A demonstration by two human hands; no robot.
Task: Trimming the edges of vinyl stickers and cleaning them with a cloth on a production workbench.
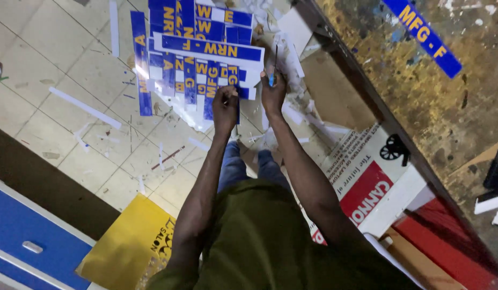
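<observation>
Head view, looking down: a tiled floor [61, 59] littered with white paper strips [85, 107], then a heap of blue sign strips [200, 48] with yellow lettering lying ahead of the person's knees. The left hand [225, 107] pinches the lower end of one blue strip; the right hand [272, 91], just beside it, is closed around a thin blue-handled knife [272, 72] held upright.

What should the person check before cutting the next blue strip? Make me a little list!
1. Left hand grips the blue strip: ok.
2. Right hand holds the blue-handled cutter: ok.
3. Left fingers away from the blade: cannot tell, the hands are very close.
4. Blade tip position: cannot tell, too small.
5. Floor around the feet free of scraps: not ok, white offcuts lie about.
6. Cut strips laid together: ok.
</observation>
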